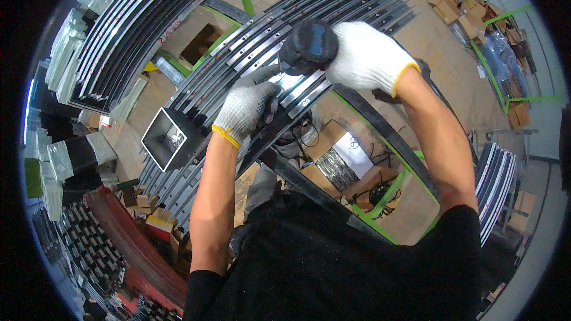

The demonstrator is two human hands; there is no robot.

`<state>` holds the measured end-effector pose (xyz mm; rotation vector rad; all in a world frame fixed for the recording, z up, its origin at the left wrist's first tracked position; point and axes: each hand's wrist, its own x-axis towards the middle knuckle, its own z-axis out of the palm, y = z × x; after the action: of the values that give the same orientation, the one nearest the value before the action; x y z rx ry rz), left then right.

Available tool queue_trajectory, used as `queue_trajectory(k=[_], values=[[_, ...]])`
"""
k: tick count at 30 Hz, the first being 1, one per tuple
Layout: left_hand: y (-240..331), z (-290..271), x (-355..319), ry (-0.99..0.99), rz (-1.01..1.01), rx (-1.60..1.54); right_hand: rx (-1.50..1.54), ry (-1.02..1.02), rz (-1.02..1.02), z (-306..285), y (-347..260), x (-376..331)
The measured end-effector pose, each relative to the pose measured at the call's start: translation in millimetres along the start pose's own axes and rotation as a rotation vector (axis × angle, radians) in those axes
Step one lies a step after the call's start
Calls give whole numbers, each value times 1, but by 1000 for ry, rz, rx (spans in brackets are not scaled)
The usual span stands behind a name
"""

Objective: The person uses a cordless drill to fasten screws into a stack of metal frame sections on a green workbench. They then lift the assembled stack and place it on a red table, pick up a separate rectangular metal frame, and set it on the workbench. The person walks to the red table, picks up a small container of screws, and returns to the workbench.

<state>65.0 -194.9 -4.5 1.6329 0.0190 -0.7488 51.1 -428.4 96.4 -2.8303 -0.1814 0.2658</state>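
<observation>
Hands in white knit gloves, working on a stack of long metal rails (262,41). Right hand (366,56) wrapping tight around a black power tool (309,46), fingers closed all the way over its fat round body. Tool pointing down at the rails, its tip hiding behind the hands. Left hand (245,107), glove with little dark dots and a yellow cuff, pinching a shiny flat rail (294,89) just under the tool, fingers curled shut on its edge. Rails lying side by side across a rack in front of the chest, grey and black, each with small round holes along it, bending in the picture like a rainbow. Square metal tube (169,137) sticking out at the near left end of the rails, its open end facing up, dark inside.

Sitting farther back on the left, a second bundle of long rails (137,24). Lying below the rack on the brown floor, cardboard boxes (333,154), one with something silver inside, plus black cables. Crossing the floor, green tape lines (389,193). Piling up at the far top right, more cardboard pieces (452,0). Resting at the lower left, a red beam (131,244) next to dark stacked parts. Bare forearms reaching up from a black shirt at the bottom.
</observation>
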Motion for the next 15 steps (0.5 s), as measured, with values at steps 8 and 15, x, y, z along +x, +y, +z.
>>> queue_trajectory(k=[8, 15], values=[[-26, -2, 27, -86, -77, -259, -135, -119, -25, -2, -10, 41], [-27, -5, 27, -81, -91, -230, -147, -153, -18, 4, -11, 48]])
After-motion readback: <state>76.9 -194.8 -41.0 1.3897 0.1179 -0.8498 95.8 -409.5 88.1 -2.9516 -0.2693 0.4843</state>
